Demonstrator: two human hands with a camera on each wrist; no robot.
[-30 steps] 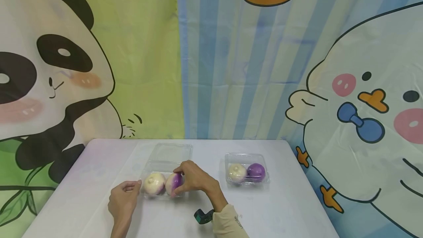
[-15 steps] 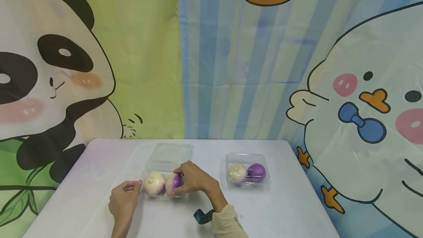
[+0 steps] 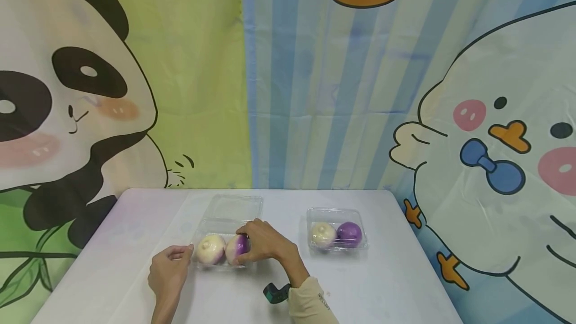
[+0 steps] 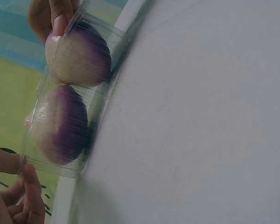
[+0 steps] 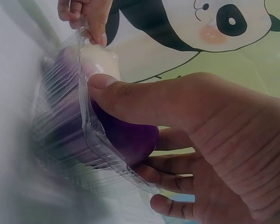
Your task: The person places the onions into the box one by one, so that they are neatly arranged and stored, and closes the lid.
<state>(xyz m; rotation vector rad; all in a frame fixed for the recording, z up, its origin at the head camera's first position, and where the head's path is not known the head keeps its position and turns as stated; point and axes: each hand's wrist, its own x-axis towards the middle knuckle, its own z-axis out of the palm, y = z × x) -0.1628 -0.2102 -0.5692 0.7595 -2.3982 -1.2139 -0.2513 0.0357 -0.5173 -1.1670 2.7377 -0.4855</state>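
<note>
A clear plastic clamshell box (image 3: pixel 215 225) lies with its lid (image 3: pixel 237 207) folded back. Two purple-and-white turnips sit side by side in it: a left turnip (image 3: pixel 210 250) and a right turnip (image 3: pixel 236 249). My right hand (image 3: pixel 266 242) grips the right turnip, thumb in front and fingers behind; the right wrist view shows its purple side (image 5: pixel 126 133) between them. At the box's left end, my left hand (image 3: pixel 169 271) pinches the rim between thumb and finger, as the left wrist view shows. The right turnip's far side is hidden by my right hand.
A second clear box (image 3: pixel 335 211) stands to the right on the white table (image 3: pixel 382 284), holding a pale turnip (image 3: pixel 323 235) and a purple one (image 3: pixel 349 234). A dark wrist camera (image 3: pixel 276 294) sticks out from my right wrist. Behind the table hangs a cartoon curtain (image 3: pixel 306 89).
</note>
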